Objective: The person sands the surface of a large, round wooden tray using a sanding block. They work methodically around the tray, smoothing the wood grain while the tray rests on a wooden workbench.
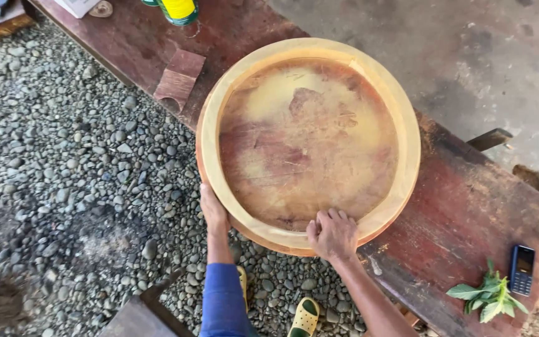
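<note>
Head view, both hands gripping wooden bowl, sandpaper, phone nearby

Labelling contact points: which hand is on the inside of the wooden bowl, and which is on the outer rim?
The right hand presses inside the round wooden bowl at its near edge, fingers curled. The left hand only steadies the outer rim from the gravel side.

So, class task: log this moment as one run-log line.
left hand: on round wooden tray outer rim | right hand: fist on inner edge | tray: on wooden bench
</note>
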